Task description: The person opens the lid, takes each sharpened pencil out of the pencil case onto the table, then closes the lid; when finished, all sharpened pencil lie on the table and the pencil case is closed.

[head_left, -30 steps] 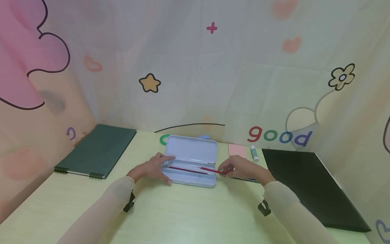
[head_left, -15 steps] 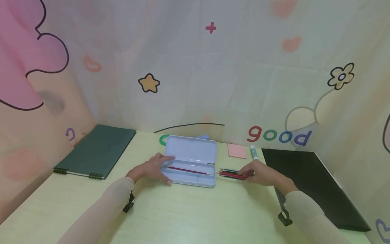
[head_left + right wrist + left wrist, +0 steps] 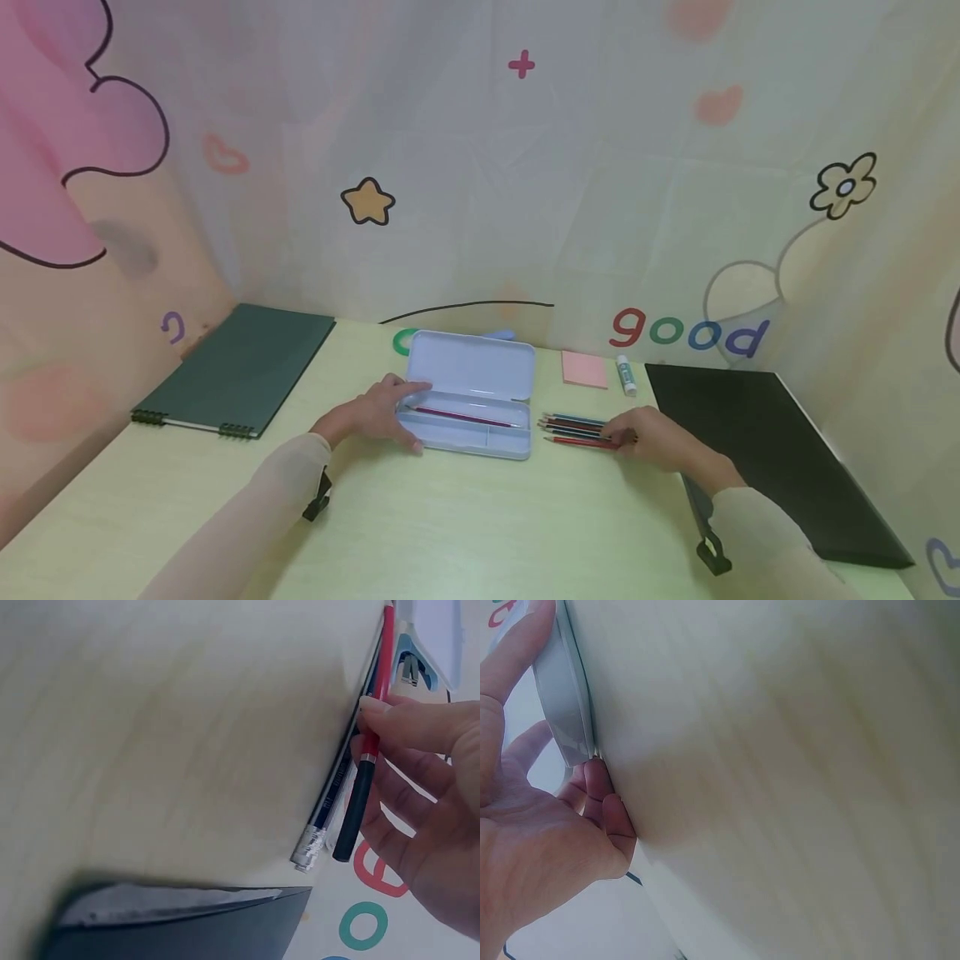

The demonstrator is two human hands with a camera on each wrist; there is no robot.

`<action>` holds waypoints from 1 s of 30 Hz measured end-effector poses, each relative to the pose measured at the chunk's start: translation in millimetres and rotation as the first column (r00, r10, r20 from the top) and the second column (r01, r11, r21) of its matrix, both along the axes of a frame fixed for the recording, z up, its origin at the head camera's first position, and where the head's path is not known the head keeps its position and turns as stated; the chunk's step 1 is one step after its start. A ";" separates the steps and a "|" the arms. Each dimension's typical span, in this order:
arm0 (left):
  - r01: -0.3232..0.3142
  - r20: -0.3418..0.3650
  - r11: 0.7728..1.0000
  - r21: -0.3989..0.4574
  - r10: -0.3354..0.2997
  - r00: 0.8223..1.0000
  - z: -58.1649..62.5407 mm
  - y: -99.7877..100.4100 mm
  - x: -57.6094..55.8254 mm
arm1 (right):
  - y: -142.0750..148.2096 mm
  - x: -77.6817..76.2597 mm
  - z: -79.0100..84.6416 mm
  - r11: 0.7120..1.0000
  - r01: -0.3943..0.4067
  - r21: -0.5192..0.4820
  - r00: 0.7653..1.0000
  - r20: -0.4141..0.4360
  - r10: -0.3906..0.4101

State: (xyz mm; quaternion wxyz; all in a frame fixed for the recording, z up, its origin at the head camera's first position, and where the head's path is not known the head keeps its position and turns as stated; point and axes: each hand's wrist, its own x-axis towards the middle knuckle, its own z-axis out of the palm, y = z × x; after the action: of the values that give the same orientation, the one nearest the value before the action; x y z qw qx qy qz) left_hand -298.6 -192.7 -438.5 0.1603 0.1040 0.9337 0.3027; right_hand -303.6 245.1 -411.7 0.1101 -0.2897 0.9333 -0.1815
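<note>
Pale wooden bench (image 3: 465,517): the open pencil case (image 3: 468,406) is steadied by the left hand (image 3: 372,414), one pencil (image 3: 461,416) already inside. A red pencil (image 3: 377,682) is pinched by the right hand (image 3: 654,439); several loose pencils (image 3: 573,427) remain beside the case.

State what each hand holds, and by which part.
Right hand pinches the red pencil near its black end; left hand steadies the pencil case by its left end.

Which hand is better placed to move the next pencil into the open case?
Right. The right hand already pinches a red pencil in the pencils beside the pencil case, while the left hand rests on the case's left end.
</note>
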 end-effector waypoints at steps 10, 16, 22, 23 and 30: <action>0.003 -0.004 1.000 -0.006 -0.003 1.000 -3.0 -0.1 -1.4 | -4.9 2.7 -5.8 0.997 0.066 0.051 0.992 -0.112 -0.060; 0.009 -0.006 1.000 -0.004 -0.010 1.000 -1.2 -0.6 -0.3 | -7.0 2.4 -7.2 0.996 0.075 0.056 0.986 -0.151 -0.066; 0.006 -0.008 1.000 -0.005 -0.006 1.000 1.9 0.1 0.8 | -8.1 1.7 -6.7 0.994 0.092 0.056 0.982 -0.168 -0.082; 0.005 -0.008 1.000 -0.005 -0.005 1.000 2.0 0.2 0.8 | -8.4 1.6 -6.7 0.994 0.096 0.053 0.982 -0.171 -0.085; 0.002 -0.001 1.000 -0.005 -0.002 1.000 3.4 1.5 1.3 | -10.6 0.4 -8.7 0.993 0.108 0.040 0.980 -0.173 -0.099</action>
State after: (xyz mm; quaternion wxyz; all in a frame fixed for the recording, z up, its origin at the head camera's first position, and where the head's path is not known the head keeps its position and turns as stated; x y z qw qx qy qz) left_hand -297.3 -191.2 -435.2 0.1603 0.1047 0.9344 0.3003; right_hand -303.2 234.5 -420.5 0.0271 -0.2525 0.9573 -0.1382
